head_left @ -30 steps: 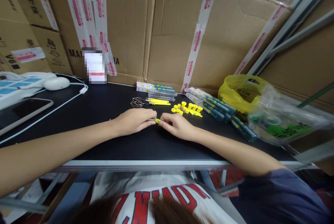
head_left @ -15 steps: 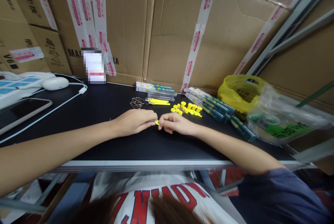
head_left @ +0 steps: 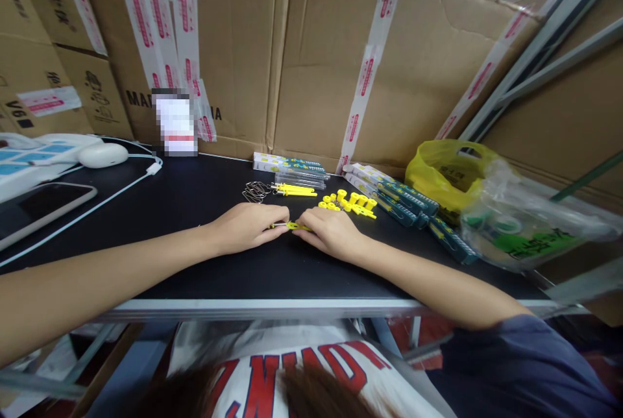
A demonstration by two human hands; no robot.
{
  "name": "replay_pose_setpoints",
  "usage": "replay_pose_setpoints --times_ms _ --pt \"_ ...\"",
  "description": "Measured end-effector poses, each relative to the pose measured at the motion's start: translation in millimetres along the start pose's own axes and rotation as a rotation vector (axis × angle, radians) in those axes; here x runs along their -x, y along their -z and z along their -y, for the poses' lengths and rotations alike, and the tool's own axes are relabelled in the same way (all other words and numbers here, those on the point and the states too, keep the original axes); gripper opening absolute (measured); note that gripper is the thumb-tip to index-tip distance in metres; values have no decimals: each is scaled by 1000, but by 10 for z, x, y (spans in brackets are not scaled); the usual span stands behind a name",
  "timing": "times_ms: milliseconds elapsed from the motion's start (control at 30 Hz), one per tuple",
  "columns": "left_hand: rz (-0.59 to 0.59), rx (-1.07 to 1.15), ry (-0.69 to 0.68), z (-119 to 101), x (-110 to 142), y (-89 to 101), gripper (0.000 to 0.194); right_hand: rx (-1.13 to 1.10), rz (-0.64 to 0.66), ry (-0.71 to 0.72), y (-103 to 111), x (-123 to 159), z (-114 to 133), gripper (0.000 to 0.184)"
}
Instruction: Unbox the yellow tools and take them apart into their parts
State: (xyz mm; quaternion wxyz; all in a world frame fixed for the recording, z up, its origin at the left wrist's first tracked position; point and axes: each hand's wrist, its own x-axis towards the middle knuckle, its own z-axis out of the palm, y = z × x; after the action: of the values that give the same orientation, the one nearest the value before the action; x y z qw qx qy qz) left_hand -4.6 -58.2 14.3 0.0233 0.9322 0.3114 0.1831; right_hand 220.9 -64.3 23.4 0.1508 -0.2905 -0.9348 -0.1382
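Note:
Just above the black tabletop, my left hand (head_left: 247,226) is closed in a pinch on a thin metal rod (head_left: 278,225). The rod points toward a slim yellow plastic piece (head_left: 293,226) between my hands. My right hand (head_left: 335,231) has its fingers closed on that piece's other end, with most of it hidden. Rod and piece seem to meet, but whether they are joined I cannot tell. Beyond my hands lie bent metal wire pieces (head_left: 256,192), slim yellow sticks with metal ends (head_left: 296,190) and a cluster of small yellow plastic parts (head_left: 342,196).
Clear plastic tubes (head_left: 302,179) and a printed box (head_left: 287,163) lie at the back. Several green-and-white boxes (head_left: 389,191) sit on the right, beside a yellow bag (head_left: 438,171) and a clear bag (head_left: 525,223). On the left are a phone (head_left: 43,210), cables and a white power strip (head_left: 39,158).
My right hand has turned over, its back now facing up and its fingers lower round the yellow piece. More of the metal rod shows by my left fingertips.

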Motion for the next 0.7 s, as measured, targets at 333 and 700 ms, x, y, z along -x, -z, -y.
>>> replay_pose_setpoints --times_ms 333,700 --pt "-14 -30 -30 -6 -12 -5 20 140 -19 61 16 -9 34 32" --pt "-24 -56 -53 1 -16 -22 23 -93 22 -152 -22 -31 86 24"
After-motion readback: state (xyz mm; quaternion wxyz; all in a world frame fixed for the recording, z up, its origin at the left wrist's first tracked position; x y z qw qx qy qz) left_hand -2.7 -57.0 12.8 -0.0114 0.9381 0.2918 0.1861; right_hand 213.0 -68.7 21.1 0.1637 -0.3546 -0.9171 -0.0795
